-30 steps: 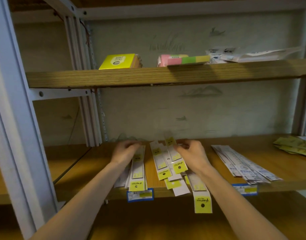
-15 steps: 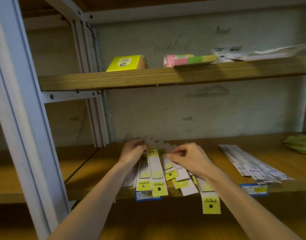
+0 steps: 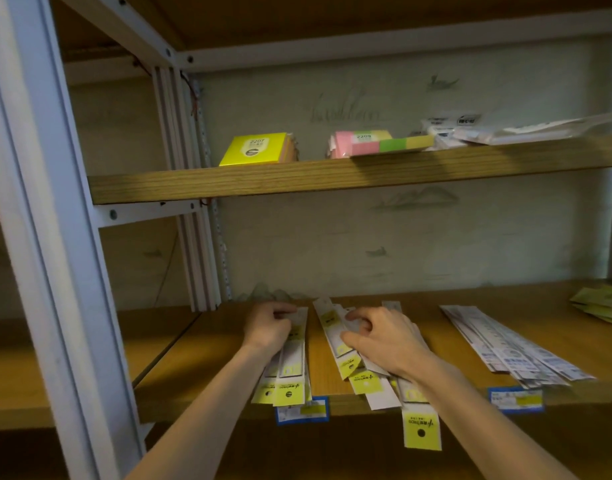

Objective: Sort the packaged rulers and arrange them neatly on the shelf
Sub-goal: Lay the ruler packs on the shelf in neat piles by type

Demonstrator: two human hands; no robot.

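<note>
On the lower shelf [image 3: 436, 341] the packaged rulers lie in three groups. The left stack [image 3: 292, 368] is fairly even, its yellow header cards hanging just over the near edge; at least three cards show there, though the exact number of rulers in it cannot be told. The left hand [image 3: 268, 329] rests on the far end of this stack with its fingers curled round the tops of the packs, gripping them.

Just to the right, apart from it by a strip of bare wood, is the loose middle pile [image 3: 363, 372], fanned out at different angles, with about five yellow cards visible. One ruler [image 3: 420, 424] from it sticks out well past the near edge of the shelf. The right hand [image 3: 384, 341] lies on this pile, its fingers bent and pinching the far ends of a few packs.

Farther right, well apart from both hands, a third bundle of rulers [image 3: 505, 344] lies slanted, white with blue print; its count is unclear. At the far right edge lie some yellow-green packets [image 3: 602, 303].

Two blue price tags [image 3: 302, 410] are fixed to the front edge, one under the left stack and one under the right bundle.

On the upper shelf [image 3: 332, 176] sit one yellow notepad block [image 3: 254, 152], one pink and green block [image 3: 373, 143] and some clear plastic packs [image 3: 522, 128]
</note>
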